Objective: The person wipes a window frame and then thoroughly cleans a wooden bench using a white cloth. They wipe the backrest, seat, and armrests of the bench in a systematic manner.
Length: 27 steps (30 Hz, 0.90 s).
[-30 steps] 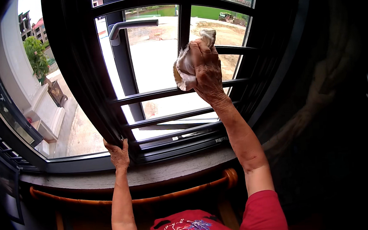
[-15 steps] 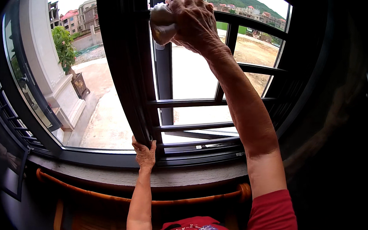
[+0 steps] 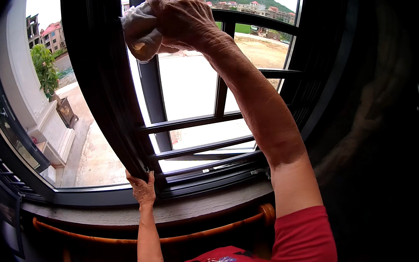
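Note:
High up in the head view, my right hand [image 3: 181,20] is closed on a crumpled whitish cloth [image 3: 142,32]. The cloth lies against the inner edge of a tall dark window frame [image 3: 102,84], and a yellowish patch shows on its lower part. Lower down, my left hand [image 3: 142,189] grips the bottom end of that same upright, fingers on one side and thumb on the other. My right arm stretches up across the window bars [image 3: 190,125].
Below the window runs a grey sill [image 3: 209,205], with a wooden bench's back rail [image 3: 101,237] in front of it. Outside stand a potted shrub [image 3: 45,69] and a pale pillar. Dark glass on the right carries a faint arm reflection.
The window and both hands now sit farther left in the picture, as the view has turned. My right hand still holds the cloth by the upright; my left hand keeps its grip.

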Available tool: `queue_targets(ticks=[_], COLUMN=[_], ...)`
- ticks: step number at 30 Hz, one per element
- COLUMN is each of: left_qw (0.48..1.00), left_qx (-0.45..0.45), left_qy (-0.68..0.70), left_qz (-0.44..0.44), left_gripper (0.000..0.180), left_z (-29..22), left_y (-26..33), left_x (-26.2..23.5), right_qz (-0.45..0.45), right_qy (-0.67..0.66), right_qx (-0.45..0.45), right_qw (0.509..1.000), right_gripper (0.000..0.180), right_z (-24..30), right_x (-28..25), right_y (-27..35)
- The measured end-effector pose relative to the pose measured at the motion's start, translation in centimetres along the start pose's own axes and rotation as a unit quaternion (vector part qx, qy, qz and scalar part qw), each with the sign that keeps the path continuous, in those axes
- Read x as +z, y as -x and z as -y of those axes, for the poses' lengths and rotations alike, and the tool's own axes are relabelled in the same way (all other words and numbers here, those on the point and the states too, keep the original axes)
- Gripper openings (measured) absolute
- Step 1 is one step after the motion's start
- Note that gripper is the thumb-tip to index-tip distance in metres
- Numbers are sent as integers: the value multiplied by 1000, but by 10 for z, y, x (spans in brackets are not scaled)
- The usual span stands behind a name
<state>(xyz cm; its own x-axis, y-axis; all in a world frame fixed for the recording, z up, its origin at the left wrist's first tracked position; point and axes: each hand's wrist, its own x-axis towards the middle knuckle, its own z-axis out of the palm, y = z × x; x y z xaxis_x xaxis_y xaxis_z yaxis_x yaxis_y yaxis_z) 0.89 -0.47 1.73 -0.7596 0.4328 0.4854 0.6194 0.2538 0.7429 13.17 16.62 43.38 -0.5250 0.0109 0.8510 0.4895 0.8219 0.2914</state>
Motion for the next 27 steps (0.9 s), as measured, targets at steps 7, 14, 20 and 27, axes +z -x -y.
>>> queue_targets(ticks=[7,14,20,27], left_qw=[1000,1000,999,966], left_qx=[6,-13,-44,103], left_qy=[-9,-12,-11,-162], left_qz=[2,7,18,-171], left_gripper=[83,84,83,79], left_z=[7,13,7,-28], left_y=[-1,-2,-2,11], left_x=[7,12,6,-1], right_qz=[79,10,-57,-140], right_qy=[36,171,165,313], right_qx=[-5,23,-26,-53], right_qw=[996,985,984,938], right_gripper=[75,82,82,72], right_z=[-117,-193,-260,-280], right_x=[-53,-94,-98,-104], right_y=[54,119,167,187])
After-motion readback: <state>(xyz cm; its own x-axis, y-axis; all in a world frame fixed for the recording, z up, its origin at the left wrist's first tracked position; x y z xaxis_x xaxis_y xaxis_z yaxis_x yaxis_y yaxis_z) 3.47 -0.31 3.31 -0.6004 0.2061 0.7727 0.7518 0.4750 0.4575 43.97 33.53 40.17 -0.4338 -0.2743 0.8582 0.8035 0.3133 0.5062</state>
